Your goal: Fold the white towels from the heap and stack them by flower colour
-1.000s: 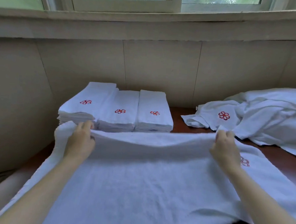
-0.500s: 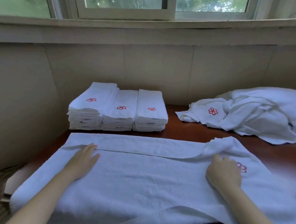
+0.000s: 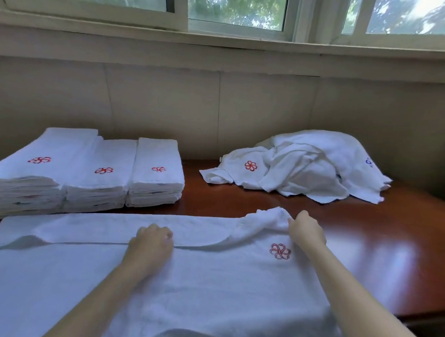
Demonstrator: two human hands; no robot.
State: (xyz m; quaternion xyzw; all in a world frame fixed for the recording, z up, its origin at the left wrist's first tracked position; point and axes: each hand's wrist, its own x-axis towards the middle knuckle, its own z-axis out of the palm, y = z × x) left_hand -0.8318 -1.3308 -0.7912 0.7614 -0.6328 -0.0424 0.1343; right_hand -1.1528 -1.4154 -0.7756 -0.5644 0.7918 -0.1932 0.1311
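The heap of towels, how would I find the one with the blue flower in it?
Look along the brown table to the crumpled heap at the back right, under the window. The blue flower sits on the heap's far right slope; every other flower showing is red.

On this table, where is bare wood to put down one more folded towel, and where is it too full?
Bare wood shows between the three folded stacks and the unfolded heap, and on the table right of the right hand, in front of the heap. The spread towel, held by the left hand too, fills the front left; stacks crowd the back left.
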